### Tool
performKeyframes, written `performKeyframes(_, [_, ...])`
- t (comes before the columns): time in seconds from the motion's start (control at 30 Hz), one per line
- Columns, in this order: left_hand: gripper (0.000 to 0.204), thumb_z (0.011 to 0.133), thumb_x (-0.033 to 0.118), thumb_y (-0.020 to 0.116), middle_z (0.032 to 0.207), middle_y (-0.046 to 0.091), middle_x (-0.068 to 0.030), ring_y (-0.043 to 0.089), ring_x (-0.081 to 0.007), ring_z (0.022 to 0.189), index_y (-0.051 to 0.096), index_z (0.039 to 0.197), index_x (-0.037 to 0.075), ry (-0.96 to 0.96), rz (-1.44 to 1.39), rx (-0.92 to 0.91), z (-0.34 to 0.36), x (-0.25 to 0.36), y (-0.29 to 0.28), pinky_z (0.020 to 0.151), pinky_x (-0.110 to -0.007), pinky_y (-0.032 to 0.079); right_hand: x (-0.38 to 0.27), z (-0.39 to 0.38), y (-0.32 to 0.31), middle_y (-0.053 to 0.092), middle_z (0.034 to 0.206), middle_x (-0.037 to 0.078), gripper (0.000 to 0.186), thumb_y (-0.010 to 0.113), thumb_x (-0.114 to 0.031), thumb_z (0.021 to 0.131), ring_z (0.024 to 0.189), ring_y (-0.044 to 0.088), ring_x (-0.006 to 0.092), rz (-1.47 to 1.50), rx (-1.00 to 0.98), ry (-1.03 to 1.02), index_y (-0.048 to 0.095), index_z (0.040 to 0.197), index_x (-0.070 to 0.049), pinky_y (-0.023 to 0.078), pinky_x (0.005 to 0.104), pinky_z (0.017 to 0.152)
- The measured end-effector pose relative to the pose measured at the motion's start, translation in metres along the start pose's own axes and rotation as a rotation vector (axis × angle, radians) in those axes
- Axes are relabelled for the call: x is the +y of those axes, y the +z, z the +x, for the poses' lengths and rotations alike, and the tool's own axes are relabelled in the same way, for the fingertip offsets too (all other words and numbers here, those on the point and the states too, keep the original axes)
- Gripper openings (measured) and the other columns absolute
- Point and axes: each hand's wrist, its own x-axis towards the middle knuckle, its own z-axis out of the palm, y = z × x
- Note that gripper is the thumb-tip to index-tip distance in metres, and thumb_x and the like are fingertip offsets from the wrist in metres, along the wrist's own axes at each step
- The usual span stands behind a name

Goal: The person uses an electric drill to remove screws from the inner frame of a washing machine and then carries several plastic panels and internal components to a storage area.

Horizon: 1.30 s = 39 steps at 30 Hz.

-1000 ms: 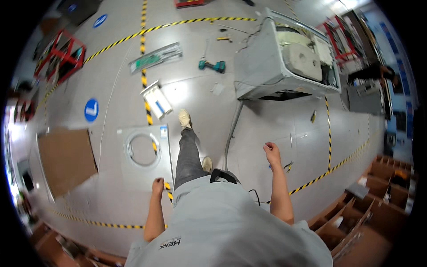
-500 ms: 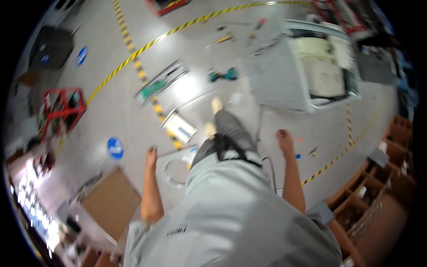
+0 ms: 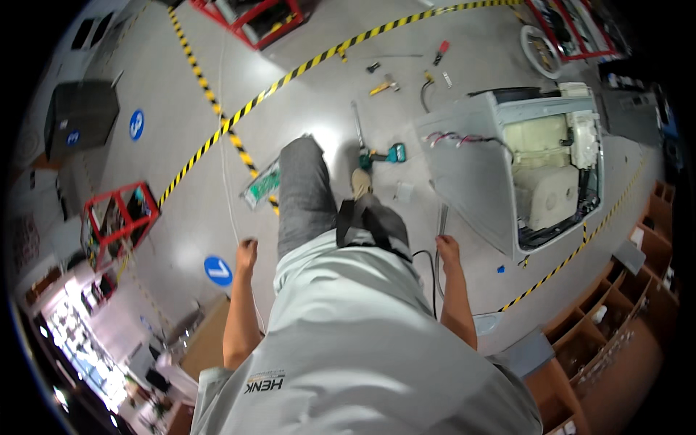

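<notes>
My left hand [image 3: 247, 253] hangs beside my left thigh with its fingers curled in, and nothing shows in it. A thin white cord [image 3: 232, 206] on the floor runs past it. My right hand [image 3: 448, 250] hangs on the other side, fingers also curled, with nothing visible in them. A grey hose-like strip [image 3: 441, 217] and a black cable [image 3: 433, 279] lie on the floor close to it. To its right lies a large grey appliance cabinet [image 3: 471, 185], its open side showing pale plastic parts [image 3: 545, 192]. My left leg is forward, partly covering a panel with a green circuit board [image 3: 262, 186].
Ahead on the floor lie a teal cordless drill [image 3: 383, 155], a yellow-handled hammer [image 3: 383, 85] and a red-handled tool [image 3: 441, 52]. Red-framed carts stand at left [image 3: 119, 221] and at the top [image 3: 254, 22]. Cardboard bins [image 3: 605, 308] line the right.
I have stepped forward, the left leg now in front. The cabinet and tools sit lower in view. The white cylinder and the ring near my left side are out of sight.
</notes>
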Motion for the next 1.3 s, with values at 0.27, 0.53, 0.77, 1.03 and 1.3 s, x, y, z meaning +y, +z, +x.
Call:
performKeyframes(0.27, [0.027, 0.082, 0.026, 0.060, 0.073, 0.064, -0.0072, 0.058, -0.0164, 0.065, 0.067, 0.081, 0.000, 0.157, -0.107, -0.467, 0.138, 0.037, -0.053, 0.057, -0.035, 0.045, -0.079, 0.009, 0.072, 0.064, 0.082, 0.007, 0.030, 0.064, -0.021, 0.082, 0.076, 0.057, 0.0161, 0.088, 0.258, 0.024, 0.065, 0.100, 0.002, 0.045, 0.0298, 0.071])
performKeyframes(0.53, [0.039, 0.091, 0.031, 0.052, 0.104, 0.062, -0.0103, 0.055, -0.0250, 0.098, 0.059, 0.115, 0.002, 0.081, 0.267, -0.394, 0.440, 0.288, -0.152, 0.091, -0.035, 0.042, -0.136, -0.078, 0.273, 0.065, 0.081, 0.010, 0.027, 0.065, -0.018, 0.079, 0.073, 0.058, 0.0181, 0.246, 0.250, 0.447, 0.066, 0.096, 0.004, 0.046, 0.0318, 0.066])
performKeyframes(0.77, [0.040, 0.089, 0.026, 0.055, 0.103, 0.064, -0.0137, 0.057, -0.0210, 0.097, 0.059, 0.114, -0.005, 0.340, 0.238, -0.397, 0.541, 0.523, -0.235, 0.087, -0.033, 0.043, -0.271, -0.142, 0.391, 0.067, 0.086, 0.009, 0.026, 0.065, -0.021, 0.081, 0.075, 0.058, 0.0168, 0.312, 0.271, 0.462, 0.067, 0.095, 0.001, 0.046, 0.0323, 0.068])
performKeyframes(1.03, [0.041, 0.087, 0.026, 0.057, 0.109, 0.063, -0.0162, 0.057, -0.0241, 0.101, 0.059, 0.115, -0.004, 0.279, 0.589, -0.636, 0.576, 0.552, -0.199, 0.088, -0.034, 0.043, -0.328, -0.176, 0.471, 0.066, 0.088, 0.009, 0.030, 0.066, -0.022, 0.081, 0.075, 0.059, 0.0169, 0.506, 0.513, 0.612, 0.066, 0.098, 0.002, 0.048, 0.0326, 0.069])
performKeyframes(1.3, [0.038, 0.083, 0.031, 0.060, 0.086, 0.056, -0.0008, 0.041, -0.0096, 0.065, 0.060, 0.111, 0.004, 0.392, 0.564, -0.737, 0.591, 0.615, -0.153, 0.058, -0.025, 0.034, -0.344, -0.157, 0.546, 0.065, 0.088, 0.007, 0.030, 0.067, -0.022, 0.081, 0.075, 0.056, 0.0161, 0.687, 0.474, 0.695, 0.066, 0.100, 0.001, 0.047, 0.0311, 0.069])
